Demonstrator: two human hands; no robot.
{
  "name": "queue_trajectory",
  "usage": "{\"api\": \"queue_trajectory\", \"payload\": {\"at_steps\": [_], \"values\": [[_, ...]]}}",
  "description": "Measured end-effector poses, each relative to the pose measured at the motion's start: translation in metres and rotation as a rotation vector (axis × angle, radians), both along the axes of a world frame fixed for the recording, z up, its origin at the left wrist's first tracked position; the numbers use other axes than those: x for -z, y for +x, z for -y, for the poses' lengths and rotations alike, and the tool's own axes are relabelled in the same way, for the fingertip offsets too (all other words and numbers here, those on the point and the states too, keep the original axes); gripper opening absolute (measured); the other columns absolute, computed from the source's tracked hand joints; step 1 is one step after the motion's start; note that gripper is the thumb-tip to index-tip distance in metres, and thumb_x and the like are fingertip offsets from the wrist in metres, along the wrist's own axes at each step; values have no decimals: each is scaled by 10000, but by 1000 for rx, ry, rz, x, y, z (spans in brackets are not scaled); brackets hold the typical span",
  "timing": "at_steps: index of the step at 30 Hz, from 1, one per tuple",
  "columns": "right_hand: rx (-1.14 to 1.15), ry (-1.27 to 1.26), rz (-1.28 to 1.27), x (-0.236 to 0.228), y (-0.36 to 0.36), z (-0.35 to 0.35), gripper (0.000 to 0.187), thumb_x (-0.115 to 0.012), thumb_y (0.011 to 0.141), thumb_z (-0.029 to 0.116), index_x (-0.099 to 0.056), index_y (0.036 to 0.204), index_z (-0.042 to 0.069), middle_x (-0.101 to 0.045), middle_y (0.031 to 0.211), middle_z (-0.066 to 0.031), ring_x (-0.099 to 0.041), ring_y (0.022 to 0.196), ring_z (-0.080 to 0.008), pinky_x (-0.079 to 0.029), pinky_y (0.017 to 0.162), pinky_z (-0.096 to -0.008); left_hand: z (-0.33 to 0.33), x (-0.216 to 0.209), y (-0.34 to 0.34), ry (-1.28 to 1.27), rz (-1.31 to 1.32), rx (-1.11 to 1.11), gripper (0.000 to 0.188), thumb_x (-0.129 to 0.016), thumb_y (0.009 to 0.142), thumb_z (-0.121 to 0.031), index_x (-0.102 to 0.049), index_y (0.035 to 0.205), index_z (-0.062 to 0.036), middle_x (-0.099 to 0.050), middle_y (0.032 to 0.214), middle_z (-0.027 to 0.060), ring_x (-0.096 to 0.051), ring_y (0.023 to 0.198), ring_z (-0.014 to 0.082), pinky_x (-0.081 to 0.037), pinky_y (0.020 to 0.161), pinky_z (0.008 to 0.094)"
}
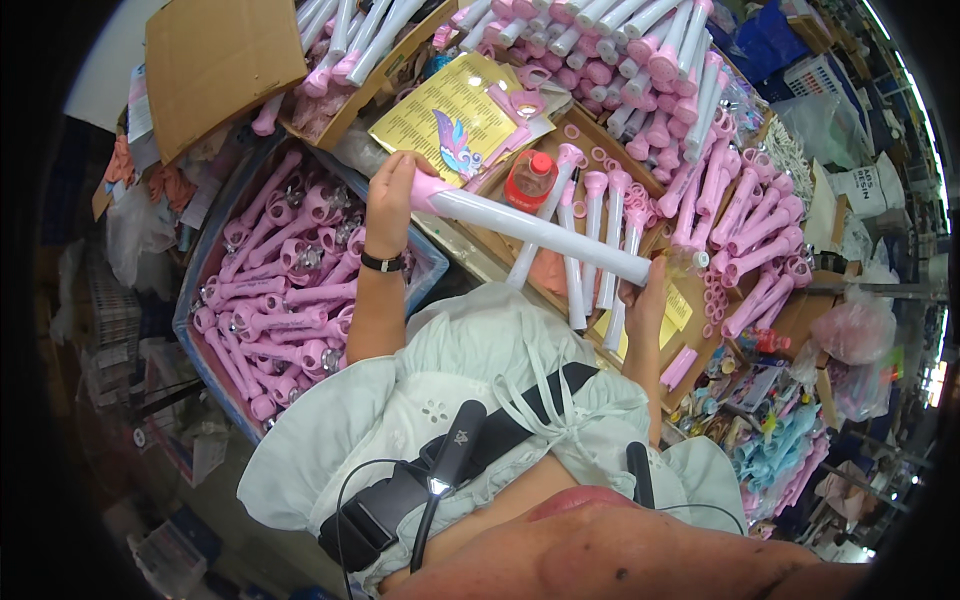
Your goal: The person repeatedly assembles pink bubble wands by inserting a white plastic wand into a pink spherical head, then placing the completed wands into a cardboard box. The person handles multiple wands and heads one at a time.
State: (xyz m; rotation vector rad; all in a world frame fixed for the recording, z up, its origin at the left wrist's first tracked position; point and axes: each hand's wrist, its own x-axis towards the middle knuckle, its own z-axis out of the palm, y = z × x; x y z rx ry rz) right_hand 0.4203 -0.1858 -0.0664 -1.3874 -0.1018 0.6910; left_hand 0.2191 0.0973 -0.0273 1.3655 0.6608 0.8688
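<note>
My left hand [393, 185] is closed round the pink flared end of a long white tube [540, 235]. At the other, plain white end, my right hand [645, 305] grips the same tube with the fingers partly hidden. The tube lies across in front of my chest, tilted down toward the right. Beyond it, several white tubes with pink ends [592, 225] rest on the cardboard-lined table. A bottle with a red cap [530, 182] stands just behind the tube. Pink rings [714, 300] are scattered near my right hand.
On my left is a blue-rimmed bin [190, 290] full of pink wand-shaped pieces. White tubes with pink ends [640, 60] are heaped at the back. More pink pieces [760, 225] lie at the right. A yellow printed sheet [430, 115] lies beyond my left hand, near a cardboard flap [225, 70].
</note>
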Motion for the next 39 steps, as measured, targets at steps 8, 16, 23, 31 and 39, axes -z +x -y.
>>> {"api": "queue_trajectory", "payload": {"at_steps": [8,16,23,31,39], "values": [[-585,51,568,-42,6,18,385,-630,806,54,-503,1168,18,-479,1103,-65,-498,1003,-157,-405,883,-275,-17,24,-10,-331,67,52,366,-429,933,-262,-595,987,60,-640,924,153,-620,813,203,-490,765,312],[-437,299,564,-46,20,17,405,-612,800,5,-504,1189,0,-531,1114,-102,-532,1030,-206,-413,911,-334,-18,38,-12,-424,-132,412,377,-470,920,-329,-569,1102,-13,-625,897,103,-614,767,155,-509,577,255],[146,125,172,-22,51,2,343,-452,960,293,-536,1152,22,-600,807,-10,-514,640,-76,-412,571,-221,5,38,0,-402,180,1047,679,-670,776,-234,-373,1341,-2,-478,1268,99,-490,1125,199,-430,910,323],[204,361,-46,-16,49,5,336,-492,940,275,-517,1158,21,-585,1027,-65,-575,876,-167,-472,784,-292,-14,23,44,-258,240,815,548,-664,778,-115,-464,1277,-14,-501,1267,109,-503,1132,203,-371,984,328],[162,68,-57,4,-1,20,271,-504,938,223,-527,1100,8,-582,1013,-63,-578,820,-127,-467,717,-258,-154,6,225,951,-34,125,501,-705,744,-192,-543,1206,-87,-479,1277,217,-466,1192,315,-396,955,354]]}}
